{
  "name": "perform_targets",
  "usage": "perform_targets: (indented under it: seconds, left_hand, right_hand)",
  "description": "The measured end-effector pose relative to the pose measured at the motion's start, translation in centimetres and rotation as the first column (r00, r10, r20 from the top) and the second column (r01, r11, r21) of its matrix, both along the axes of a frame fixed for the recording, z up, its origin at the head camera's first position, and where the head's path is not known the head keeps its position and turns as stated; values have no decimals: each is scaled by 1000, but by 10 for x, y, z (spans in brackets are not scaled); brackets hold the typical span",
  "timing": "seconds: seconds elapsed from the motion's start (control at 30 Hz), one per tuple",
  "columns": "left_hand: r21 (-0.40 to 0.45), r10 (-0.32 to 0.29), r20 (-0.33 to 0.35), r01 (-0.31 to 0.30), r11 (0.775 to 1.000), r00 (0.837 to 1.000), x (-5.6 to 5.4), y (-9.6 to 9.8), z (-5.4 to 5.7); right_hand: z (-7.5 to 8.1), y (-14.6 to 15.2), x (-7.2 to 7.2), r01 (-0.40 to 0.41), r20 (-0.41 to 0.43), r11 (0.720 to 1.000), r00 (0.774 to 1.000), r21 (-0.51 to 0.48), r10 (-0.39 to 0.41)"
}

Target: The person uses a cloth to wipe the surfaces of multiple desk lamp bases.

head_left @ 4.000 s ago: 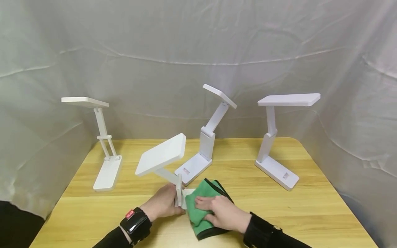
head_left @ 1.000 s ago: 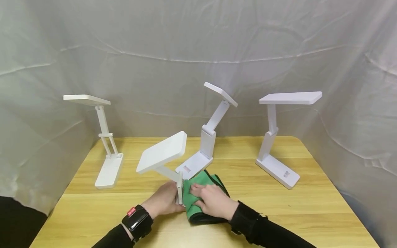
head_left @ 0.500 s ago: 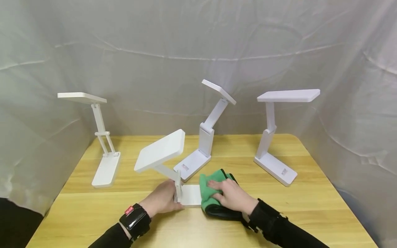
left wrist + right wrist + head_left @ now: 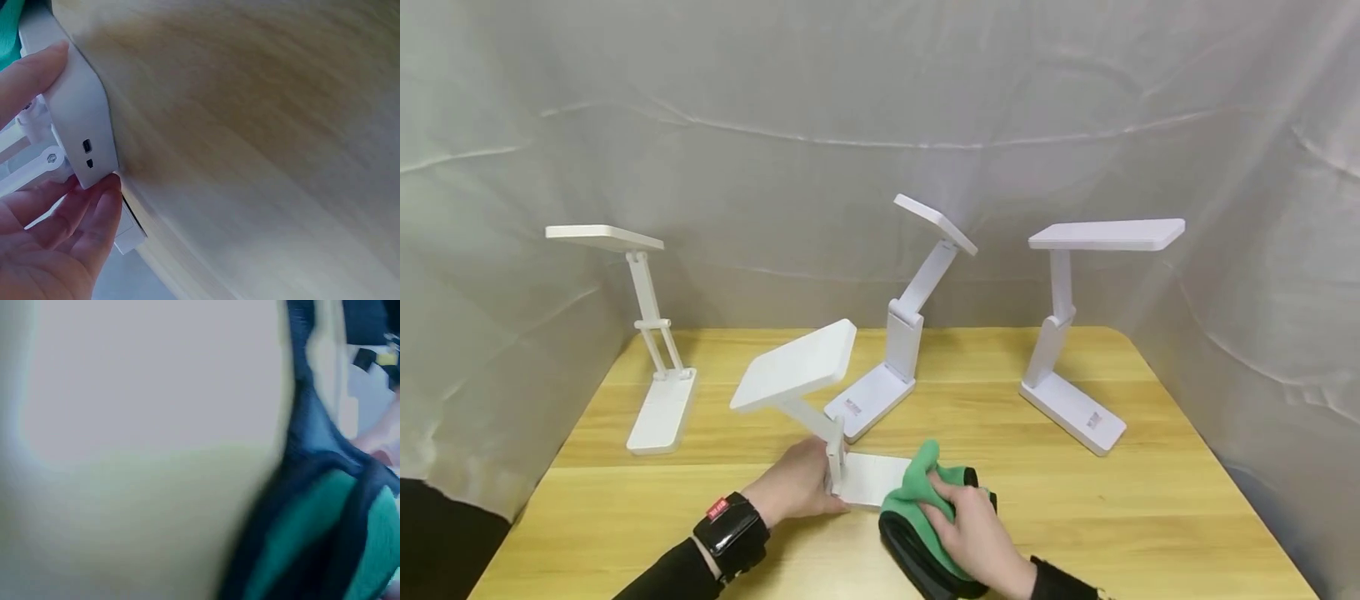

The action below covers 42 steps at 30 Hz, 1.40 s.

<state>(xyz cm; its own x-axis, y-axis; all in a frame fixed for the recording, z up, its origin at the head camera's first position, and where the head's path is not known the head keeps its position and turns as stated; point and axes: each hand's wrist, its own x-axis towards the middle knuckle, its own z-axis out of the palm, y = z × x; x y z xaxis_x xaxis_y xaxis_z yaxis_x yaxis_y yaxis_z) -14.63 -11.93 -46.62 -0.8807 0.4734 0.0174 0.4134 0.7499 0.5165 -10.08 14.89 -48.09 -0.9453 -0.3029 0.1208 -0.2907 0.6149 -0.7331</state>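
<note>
Head view: near lamp (image 4: 793, 367) stands at the front of the counter (image 4: 1165, 517), unfolded, its head tilted. Left hand (image 4: 797, 483) at the hinge end of its base (image 4: 871, 479). Right hand (image 4: 973, 533) has its fingers clamped on a bunched green cloth (image 4: 917, 492), which overlaps the base's free end; can't tell whether they touch there. Looks to me like a wipe-down under way, with the base top as the part in hand. Most of that top lies bare; no mark on it tells me what's been wiped. Lamp head and arm: done or left, can't judge. Behind stand a left-hand lamp (image 4: 658, 412), a middle lamp (image 4: 901, 342) and a right-hand lamp (image 4: 1071, 408), all unfolded, no hand on them. Their turn past or to come: not shown.

Left wrist view: fingers pinch the base from both sides, thumb on one, fingertips on the other. Two small sockets (image 4: 87, 147) face out from the end. I take this as a steadying grip.

Right wrist view: blurred. Black-edged folds of cloth, a pale surface beside them. Fingers' hold unreadable here; no finished surface to check.
</note>
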Motion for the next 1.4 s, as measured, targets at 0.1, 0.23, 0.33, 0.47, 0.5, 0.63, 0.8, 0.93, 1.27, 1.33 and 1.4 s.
perform_targets:
  seconds: [0.1,0.23,0.33,0.47,0.5,0.63,0.8,0.93,1.27,1.33,1.4]
  left_hand:
    - [-2,27,-8,-27,1000,1000,0,1,0]
    - [-6,76,-24,-76,997,997,0,6,-2]
    - [-15,98,-32,-99,995,995,1,10,-4]
    - [-2,97,-19,-98,995,995,1,9,-2]
    - [3,97,-12,-97,995,995,1,8,-1]
    - [19,94,13,-94,995,996,0,5,0]
    - [17,90,23,-90,996,996,0,7,-1]
    - [17,97,18,-97,995,995,1,10,-2]
    - [9,102,7,-102,995,995,3,7,1]
    - [15,98,10,-98,995,995,3,7,1]
    - [16,92,11,-92,996,996,3,7,1]
  right_hand:
    - [8,-3,-18,5,46,999,999,-44,-3]
    - [10,-6,-39,65,77,995,995,-76,-59]
    - [8,-4,-34,98,105,991,991,-94,-88]
    - [8,2,-12,76,164,990,985,-120,-55]
    - [9,2,-9,66,179,989,983,-129,-42]
    - [13,-1,-20,84,191,988,980,-127,-59]
    - [10,-9,-47,158,125,982,982,-105,-145]
    - [5,-10,-43,170,77,977,984,-130,-161]
    - [7,0,-9,75,158,989,986,-125,-55]
    - [8,-1,-24,89,141,991,987,-103,-74]
    - [8,-5,-39,120,124,988,986,-94,-108]
